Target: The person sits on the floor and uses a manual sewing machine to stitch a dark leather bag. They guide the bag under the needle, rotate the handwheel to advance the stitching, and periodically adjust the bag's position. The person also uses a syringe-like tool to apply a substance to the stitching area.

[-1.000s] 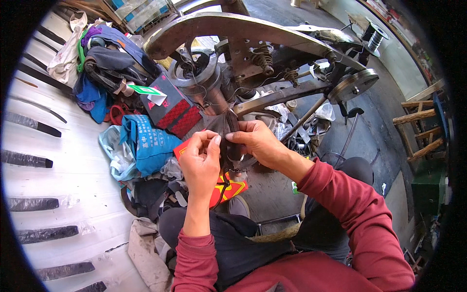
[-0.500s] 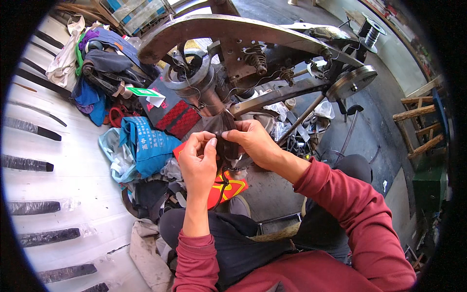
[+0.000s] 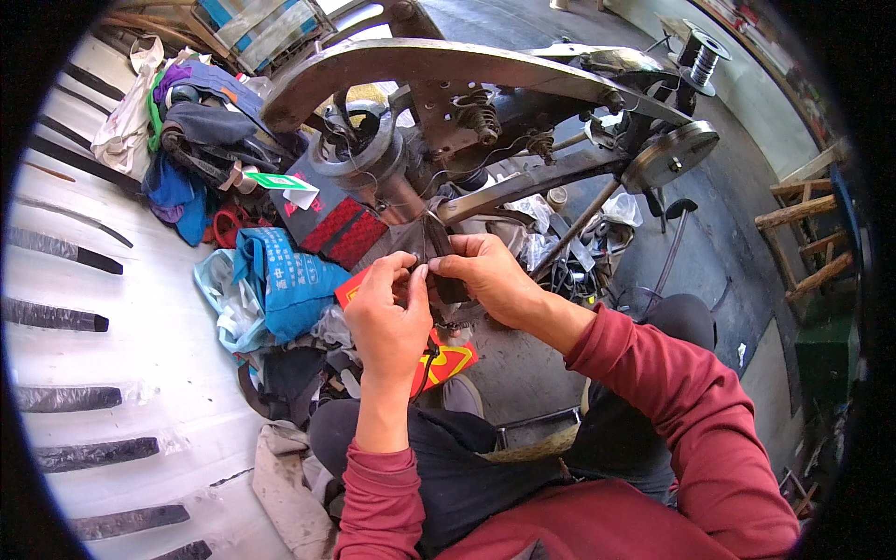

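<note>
Head view: the right hand (image 3: pixel 495 285) pinches a thin, dark brown piece of cloth (image 3: pixel 433 241) between thumb and forefinger. The left hand (image 3: pixel 387 303) has its fingers curled just beside it, thumb and forefinger tips almost meeting, but I can't tell if there's anything between them. The cloth sits between the two hands, near the lower end of a brown-grey metal cylinder (image 3: pixel 397 191) with a ring-shaped top.

For fiddly stuff like this I'd have the right hand hold the cloth gently taut and leave the fine picking to the left fingertips, small moves, no yanking.

Watch the edges tho: a long, straight brownish metal arm (image 3: pixel 532 189) slants just beyond the right fingers, and the big curved steel frame (image 3: pixel 401 70) looms past that, so pushing forward looks like a good way to skin a knuckle. Left is crowded too, with a bright blue printed bag (image 3: pixel 289 285) near the wrist and a flat red-and-yellow piece (image 3: pixel 455 362) below the hands. Roomiest direction is probably down and right, above the dark grey floor (image 3: pixel 518 364)
</note>
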{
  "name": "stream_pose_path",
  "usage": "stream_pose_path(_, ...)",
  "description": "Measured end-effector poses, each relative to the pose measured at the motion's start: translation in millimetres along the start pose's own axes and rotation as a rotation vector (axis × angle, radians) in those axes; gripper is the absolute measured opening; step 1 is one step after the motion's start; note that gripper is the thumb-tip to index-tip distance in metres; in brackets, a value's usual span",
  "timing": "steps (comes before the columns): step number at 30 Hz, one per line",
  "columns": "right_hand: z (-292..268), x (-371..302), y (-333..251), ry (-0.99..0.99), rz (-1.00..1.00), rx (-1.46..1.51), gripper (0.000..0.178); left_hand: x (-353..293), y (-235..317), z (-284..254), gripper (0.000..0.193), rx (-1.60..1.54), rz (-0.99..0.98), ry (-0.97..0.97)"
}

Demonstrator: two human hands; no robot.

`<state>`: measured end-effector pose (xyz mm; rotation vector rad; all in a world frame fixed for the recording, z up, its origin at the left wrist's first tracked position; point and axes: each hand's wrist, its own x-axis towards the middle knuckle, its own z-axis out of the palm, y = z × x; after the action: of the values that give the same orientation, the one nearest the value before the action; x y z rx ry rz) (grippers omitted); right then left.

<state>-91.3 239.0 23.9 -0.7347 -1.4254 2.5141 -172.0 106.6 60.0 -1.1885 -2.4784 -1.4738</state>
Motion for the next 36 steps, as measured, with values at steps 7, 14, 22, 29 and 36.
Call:
stream_pose_path(7, -1, -2, -2, -0.026, 0.0, 0.042, 0.016, -2, -2, -1, 0.012, -0.129, -0.16, -0.073)
stream_pose_path(14, 3, 1, -2, -0.059, 0.075, 0.183, 0.014, -5, -10, -7, 0.017, -0.308, -0.275, -0.08)
stream_pose_path(22, 2, 8, 10, -0.063, 0.054, 0.137, 0.015, -10, -8, -10, 0.019, -0.322, -0.277, -0.079)
stream_pose_path(29, 0, 5, 13, -0.104, 0.016, 0.16, 0.016, -12, -8, -13, 0.019, -0.297, -0.266, -0.061)
stream_pose_path(36, 5, 3, 8, -0.069, 0.018, 0.114, 0.017, -14, -8, -12, 0.018, -0.297, -0.278, -0.06)
